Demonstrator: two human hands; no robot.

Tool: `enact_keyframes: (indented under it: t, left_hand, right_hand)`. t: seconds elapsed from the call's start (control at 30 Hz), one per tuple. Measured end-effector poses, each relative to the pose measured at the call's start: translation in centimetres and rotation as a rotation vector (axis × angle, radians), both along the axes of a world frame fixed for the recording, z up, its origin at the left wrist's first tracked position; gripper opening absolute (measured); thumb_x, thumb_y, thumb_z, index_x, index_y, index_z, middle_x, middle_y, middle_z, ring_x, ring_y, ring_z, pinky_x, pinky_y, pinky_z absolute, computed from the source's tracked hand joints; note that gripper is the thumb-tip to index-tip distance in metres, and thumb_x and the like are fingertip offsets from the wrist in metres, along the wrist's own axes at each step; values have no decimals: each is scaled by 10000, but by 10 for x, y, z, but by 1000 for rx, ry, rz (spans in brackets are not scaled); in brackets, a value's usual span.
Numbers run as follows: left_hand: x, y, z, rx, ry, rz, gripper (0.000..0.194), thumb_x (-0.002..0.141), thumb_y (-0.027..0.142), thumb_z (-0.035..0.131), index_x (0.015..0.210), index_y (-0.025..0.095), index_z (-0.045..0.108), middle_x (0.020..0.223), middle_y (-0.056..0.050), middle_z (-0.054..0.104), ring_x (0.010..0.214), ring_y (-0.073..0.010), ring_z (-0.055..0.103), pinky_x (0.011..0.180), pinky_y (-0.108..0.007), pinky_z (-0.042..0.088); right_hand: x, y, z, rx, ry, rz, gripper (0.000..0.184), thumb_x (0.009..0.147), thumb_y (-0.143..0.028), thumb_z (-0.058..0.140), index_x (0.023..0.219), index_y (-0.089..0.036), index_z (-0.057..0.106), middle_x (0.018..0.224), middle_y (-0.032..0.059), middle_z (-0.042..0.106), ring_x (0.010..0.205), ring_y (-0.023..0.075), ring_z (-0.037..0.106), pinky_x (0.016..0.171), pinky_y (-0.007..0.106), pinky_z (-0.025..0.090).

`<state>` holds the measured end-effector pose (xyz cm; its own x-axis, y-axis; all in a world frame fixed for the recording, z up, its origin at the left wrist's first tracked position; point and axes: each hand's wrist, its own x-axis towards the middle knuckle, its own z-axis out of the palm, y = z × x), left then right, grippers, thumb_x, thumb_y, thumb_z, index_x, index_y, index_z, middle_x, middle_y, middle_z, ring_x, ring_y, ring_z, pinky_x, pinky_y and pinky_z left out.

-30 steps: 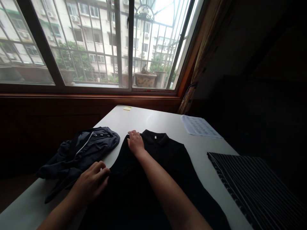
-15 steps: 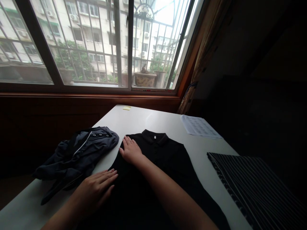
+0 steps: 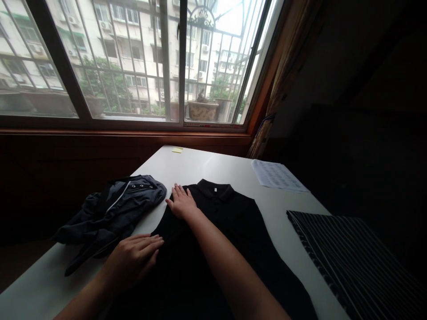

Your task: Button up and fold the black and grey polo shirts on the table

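A black polo shirt (image 3: pixel 240 222) lies spread out with its collar toward the window and a small white label inside the neck. Flat on its left shoulder area rests my right hand (image 3: pixel 182 201), fingers stretched and slightly spread. My left hand (image 3: pixel 135 255) lies on the shirt's left edge lower down, the fingers extended over the dark cloth. Neither hand grasps anything. The shirt's lower part fades into shadow at the bottom of the view, partly behind my forearms.
Left of the shirt is a crumpled dark grey garment (image 3: pixel 116 209) with metal eyelets. Striped dark fabric (image 3: pixel 350 253) lies at the right. Printed sheets (image 3: pixel 278 174) and a yellow sticky note (image 3: pixel 177 150) sit farther back on the white table (image 3: pixel 213 162). A barred window stands beyond.
My left hand has released its pinch on the shirt's edge and flattened onto the cloth. My right hand has shifted slightly left and down, its fingers straightening on the shoulder.
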<state>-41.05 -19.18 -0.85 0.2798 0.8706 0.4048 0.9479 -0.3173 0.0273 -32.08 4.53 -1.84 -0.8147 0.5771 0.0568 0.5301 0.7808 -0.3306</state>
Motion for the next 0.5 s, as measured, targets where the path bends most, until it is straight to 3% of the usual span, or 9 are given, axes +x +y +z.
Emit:
enact_keyframes:
  t: [0.1, 0.3, 0.5]
  left_hand:
    - [1, 0, 0, 7, -1, 10, 315, 963, 207, 510, 1223, 244, 682, 1204, -7, 738, 1061, -209, 723, 958, -376, 592]
    - [5, -2, 2, 63, 2, 32, 270, 956, 221, 524, 1153, 236, 708, 1118, -20, 767, 993, -223, 737, 929, -376, 587]
    - [10, -3, 4, 66, -24, 99, 258, 966, 231, 499, 1102, 230, 719, 1031, -34, 777, 922, -227, 742, 861, -370, 589]
  right_hand:
    - [12, -12, 4, 22, 55, 5, 731, 1022, -603, 220, 1593, -146, 203, 1678, 85, 43, 1551, 223, 50, 1243, 497, 82]
    - [49, -42, 9, 73, 88, 110, 704, 1030, -584, 262, 1560, -123, 304, 1652, 127, 185, 1538, 248, 152, 1241, 514, 111]
    - [91, -63, 6, 86, 70, 234, 654, 1029, -576, 321, 1554, -186, 336, 1636, 82, 250, 1532, 217, 181, 1257, 468, 90]
